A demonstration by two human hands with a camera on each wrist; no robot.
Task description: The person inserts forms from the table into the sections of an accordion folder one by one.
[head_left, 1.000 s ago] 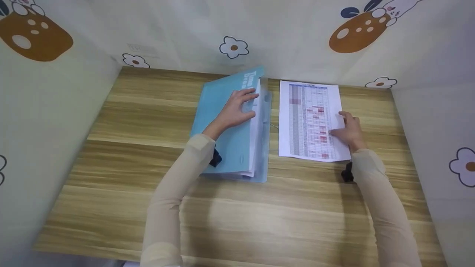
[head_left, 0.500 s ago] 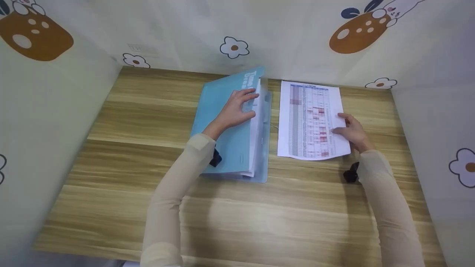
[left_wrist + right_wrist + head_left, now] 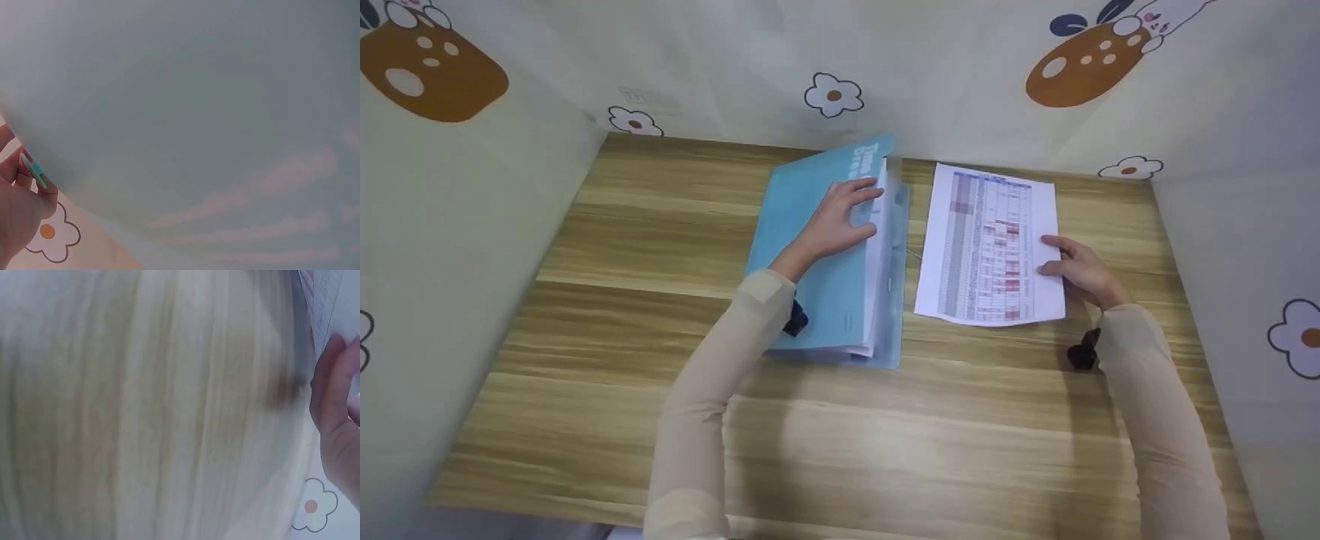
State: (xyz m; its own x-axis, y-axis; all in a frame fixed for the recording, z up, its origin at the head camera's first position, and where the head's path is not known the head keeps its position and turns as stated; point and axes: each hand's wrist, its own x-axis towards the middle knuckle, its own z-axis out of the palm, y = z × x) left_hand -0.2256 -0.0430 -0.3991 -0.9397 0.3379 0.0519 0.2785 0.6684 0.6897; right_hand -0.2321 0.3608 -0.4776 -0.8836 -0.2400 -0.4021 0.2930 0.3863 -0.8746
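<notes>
A blue folder [image 3: 825, 307] lies on the table with its cover partly raised and white papers inside. My left hand [image 3: 832, 221] holds the cover at its right edge; in the left wrist view, this hand [image 3: 22, 202] is at the cover's edge beside a small teal piece [image 3: 35, 170]. To the right, a printed sheet [image 3: 990, 247] with a table and red marks is held by my right hand [image 3: 1076, 270], which pinches its right edge. In the right wrist view, the fingers [image 3: 332, 394] lie along part of the sheet [image 3: 329, 304].
The wooden table [image 3: 885, 450] extends in front of both hands. Pale curtain-like walls [image 3: 945, 97] with printed flowers border the back and sides. A thin cord [image 3: 913, 253] shows between folder and sheet. Black wrist cameras [image 3: 1084, 351] sit under both wrists.
My right hand has shifted slightly right and towards me. The sheet has lifted at its right edge and turned a little clockwise. My left hand and the folder have stayed still.
</notes>
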